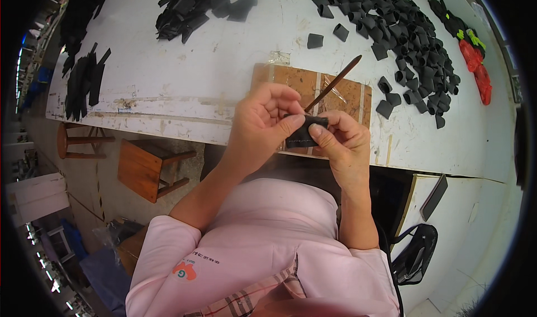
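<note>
Left head-worn fisheye, looking steeply down, close above the hands (258, 120), wide across white table (196, 71)

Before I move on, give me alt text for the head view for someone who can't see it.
A left hand and right hand hold a small black piece over a brown board on a white table; a brown stick slants up beside them. A heap of black pieces lies at upper right, a darker pile farther left.
</note>
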{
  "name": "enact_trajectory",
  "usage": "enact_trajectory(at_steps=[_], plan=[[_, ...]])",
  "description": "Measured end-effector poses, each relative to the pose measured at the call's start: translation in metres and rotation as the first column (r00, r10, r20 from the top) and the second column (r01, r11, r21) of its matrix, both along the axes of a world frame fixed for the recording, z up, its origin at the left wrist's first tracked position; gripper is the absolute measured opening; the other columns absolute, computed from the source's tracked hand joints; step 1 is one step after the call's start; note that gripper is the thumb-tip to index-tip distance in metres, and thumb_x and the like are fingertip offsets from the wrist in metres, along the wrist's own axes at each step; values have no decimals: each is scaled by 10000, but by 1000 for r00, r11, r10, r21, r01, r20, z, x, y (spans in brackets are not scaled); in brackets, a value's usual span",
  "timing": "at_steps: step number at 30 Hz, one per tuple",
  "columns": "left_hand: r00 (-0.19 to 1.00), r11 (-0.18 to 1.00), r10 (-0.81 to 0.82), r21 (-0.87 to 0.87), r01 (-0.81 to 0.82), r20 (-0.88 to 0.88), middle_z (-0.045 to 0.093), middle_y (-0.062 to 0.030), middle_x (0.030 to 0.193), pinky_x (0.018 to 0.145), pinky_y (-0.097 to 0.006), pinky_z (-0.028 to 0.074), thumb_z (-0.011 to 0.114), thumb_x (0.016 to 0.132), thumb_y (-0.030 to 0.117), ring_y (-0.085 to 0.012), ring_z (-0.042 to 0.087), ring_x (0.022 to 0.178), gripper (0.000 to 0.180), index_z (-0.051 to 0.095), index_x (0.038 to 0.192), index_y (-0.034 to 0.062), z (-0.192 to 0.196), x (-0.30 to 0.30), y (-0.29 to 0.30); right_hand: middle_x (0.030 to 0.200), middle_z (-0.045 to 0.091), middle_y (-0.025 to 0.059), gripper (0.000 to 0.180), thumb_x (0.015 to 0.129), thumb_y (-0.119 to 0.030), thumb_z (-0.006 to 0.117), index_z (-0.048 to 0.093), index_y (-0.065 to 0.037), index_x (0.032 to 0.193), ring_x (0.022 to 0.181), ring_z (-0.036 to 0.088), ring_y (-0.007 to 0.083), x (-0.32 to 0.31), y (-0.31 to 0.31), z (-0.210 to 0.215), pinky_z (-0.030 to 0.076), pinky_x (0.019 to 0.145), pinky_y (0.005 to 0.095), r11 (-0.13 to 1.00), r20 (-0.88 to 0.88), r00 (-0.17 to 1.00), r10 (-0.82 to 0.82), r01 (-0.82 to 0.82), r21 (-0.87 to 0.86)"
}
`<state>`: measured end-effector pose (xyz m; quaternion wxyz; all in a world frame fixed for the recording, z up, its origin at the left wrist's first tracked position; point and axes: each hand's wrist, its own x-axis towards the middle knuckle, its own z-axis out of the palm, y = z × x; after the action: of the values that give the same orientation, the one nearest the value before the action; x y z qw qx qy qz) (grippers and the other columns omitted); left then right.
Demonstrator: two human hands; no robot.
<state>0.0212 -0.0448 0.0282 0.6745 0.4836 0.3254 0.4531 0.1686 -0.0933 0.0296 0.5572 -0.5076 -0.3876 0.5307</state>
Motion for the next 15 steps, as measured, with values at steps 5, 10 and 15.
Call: enact_trajectory(at_steps=[5, 10, 15], plan=[[972, 972, 235, -32, -234, 18, 566, -50, 820, 569, -184, 409, 528, 822, 37, -77, 522, 662, 155, 510, 968, -9, -1, 1, -11, 734, 560, 19, 133, 800, -50, 601, 549, 24, 898, 613, 509, 49, 0, 1, -5, 425, 526, 182, 971, -264, 938, -224, 239, 25], [999, 980, 40, -196, -33, 31, 566, -29, 715, 514, -171, 398, 524, 837, 101, -54, 510, 584, 91, 541, 852, 12, 9, 0, -22, 827, 567, 101, 104, 785, 38, 576, 512, 25, 866, 708, 535, 117, -7, -3, -13, 437, 642, 221, 853, 125, 912, -390, 307, 423], [999, 981, 31, -194, -26, 23, 566, -23, 693, 508, -163, 395, 549, 822, 101, -45, 508, 572, 88, 543, 834, 15, 17, 7, -22, 843, 576, 158, 144, 723, 92, 581, 520, 26, 835, 713, 559, 210, -8, -5, -21, 454, 648, 261, 766, 386, 782, -490, 175, 618]])
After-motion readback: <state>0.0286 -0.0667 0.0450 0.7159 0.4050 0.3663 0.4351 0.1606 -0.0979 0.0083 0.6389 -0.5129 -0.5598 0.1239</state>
